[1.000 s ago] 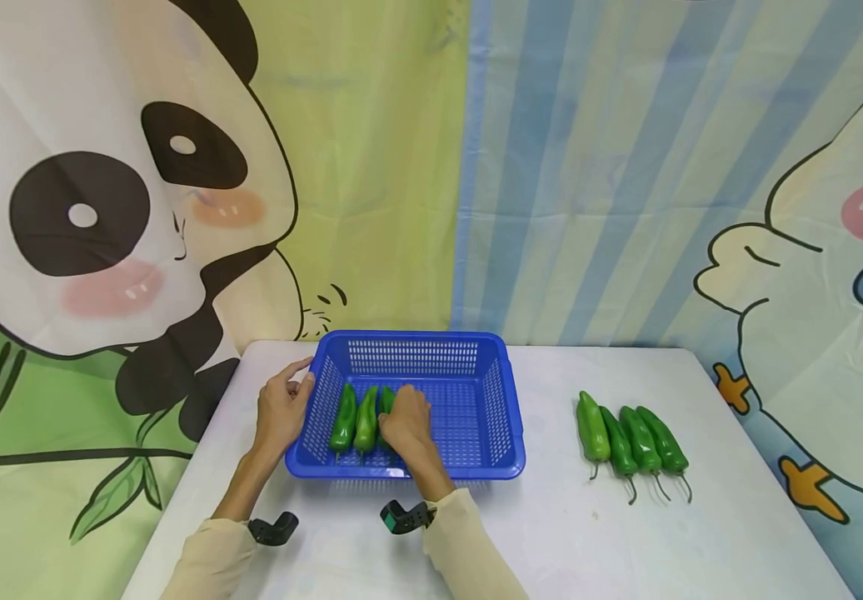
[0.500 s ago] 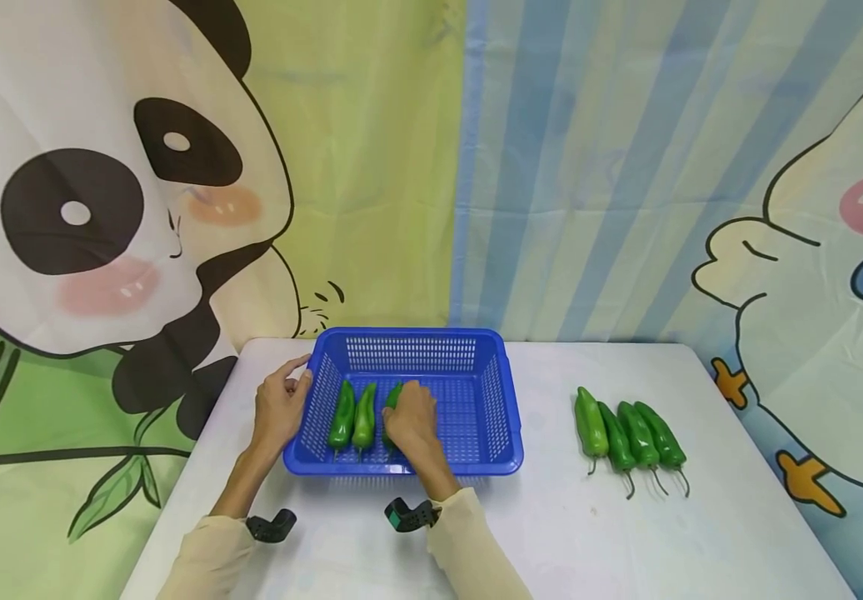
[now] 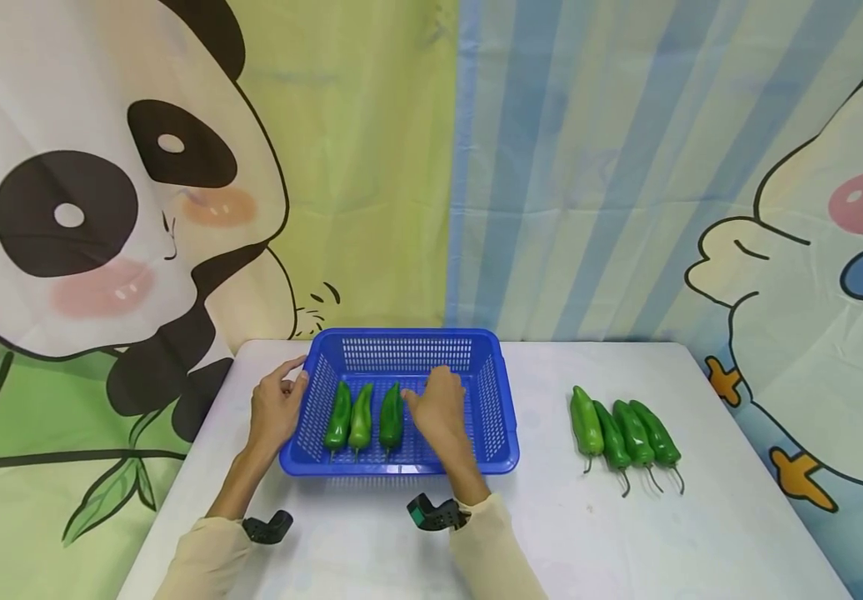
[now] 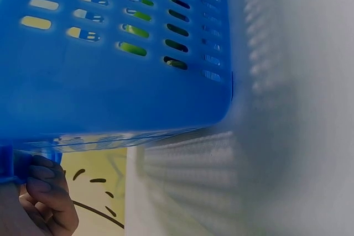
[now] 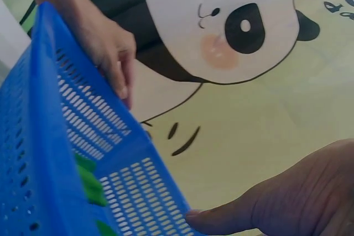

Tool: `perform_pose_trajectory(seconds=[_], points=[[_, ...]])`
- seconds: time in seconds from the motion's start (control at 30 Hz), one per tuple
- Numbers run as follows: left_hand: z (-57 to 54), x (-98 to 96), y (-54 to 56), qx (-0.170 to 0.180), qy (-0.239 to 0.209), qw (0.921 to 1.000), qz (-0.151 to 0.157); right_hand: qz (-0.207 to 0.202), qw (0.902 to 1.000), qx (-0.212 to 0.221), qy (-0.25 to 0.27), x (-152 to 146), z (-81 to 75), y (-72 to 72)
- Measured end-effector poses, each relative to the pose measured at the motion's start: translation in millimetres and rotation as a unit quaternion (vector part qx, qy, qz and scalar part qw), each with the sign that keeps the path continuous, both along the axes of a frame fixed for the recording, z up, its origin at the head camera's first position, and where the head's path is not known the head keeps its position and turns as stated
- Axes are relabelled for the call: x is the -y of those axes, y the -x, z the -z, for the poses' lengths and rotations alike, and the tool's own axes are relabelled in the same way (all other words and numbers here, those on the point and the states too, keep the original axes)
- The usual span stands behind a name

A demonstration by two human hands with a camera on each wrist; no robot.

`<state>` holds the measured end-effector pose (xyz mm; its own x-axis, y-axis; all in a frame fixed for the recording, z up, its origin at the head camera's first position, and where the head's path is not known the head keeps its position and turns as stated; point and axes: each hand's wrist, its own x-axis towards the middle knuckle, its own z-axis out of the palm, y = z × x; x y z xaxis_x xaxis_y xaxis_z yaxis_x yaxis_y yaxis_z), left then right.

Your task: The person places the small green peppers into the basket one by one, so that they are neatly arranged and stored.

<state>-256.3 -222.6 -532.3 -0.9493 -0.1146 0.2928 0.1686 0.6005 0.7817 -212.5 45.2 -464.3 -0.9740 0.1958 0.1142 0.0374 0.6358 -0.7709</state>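
Note:
A blue plastic basket (image 3: 507,404) with slotted walls stands on the table. Three green peppers lie side by side in its left half: a left one (image 3: 338,421), a middle one (image 3: 361,421) and a right one (image 3: 391,418), the last a little apart. My left hand (image 3: 276,408) holds the basket's left rim; in the left wrist view its fingers (image 4: 52,189) curl at the rim. Over the basket's right half is my right hand (image 3: 441,410), thumb out and clear of the right pepper, holding nothing. Its fingertips are partly hidden in the head view.
Several more green peppers (image 3: 633,435) lie in a row on the white table (image 3: 551,517), right of the basket. A cloth backdrop (image 3: 379,167) with cartoon animals hangs behind the table. Each wrist carries a black device (image 3: 435,514).
My right hand shifted the third pepper slightly right of the other two, then let go of it and moved right and up. The left hand stays at the basket rim.

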Motion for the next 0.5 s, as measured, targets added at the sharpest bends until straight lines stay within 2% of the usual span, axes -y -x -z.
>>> perform_pose_trajectory(seconds=[0.13,0.2,0.23,0.3,0.37,0.43,0.5], points=[[0.7,0.6,0.1,-0.001,0.001,1.0,-0.003,-0.005,0.9995,-0.014,0.027,-10.9,-8.9,-2.9],[1.4,0.9,0.1,0.001,0.0,1.0,-0.002,-0.01,0.9988,-0.021,0.042,-17.7,-8.5,-1.8],[1.9,0.9,-0.1,0.002,-0.002,1.0,-0.001,-0.015,0.998,-0.038,0.048,-23.6,4.6,5.5],[2.1,0.7,-0.3,0.005,-0.003,1.0,0.001,-0.01,0.9968,-0.068,0.042,-32.9,21.1,15.0],[2.3,0.6,-0.2,0.006,-0.005,1.0,0.002,0.001,0.9964,-0.072,0.045,-39.4,22.5,17.1],[2.0,0.3,0.1,0.006,-0.004,1.0,0.002,0.015,0.9961,-0.076,0.041,-44.6,17.5,14.3],[1.8,0.3,0.5,0.005,-0.003,1.0,0.002,0.03,0.9964,-0.056,0.056,-45.9,-8.0,0.3]])
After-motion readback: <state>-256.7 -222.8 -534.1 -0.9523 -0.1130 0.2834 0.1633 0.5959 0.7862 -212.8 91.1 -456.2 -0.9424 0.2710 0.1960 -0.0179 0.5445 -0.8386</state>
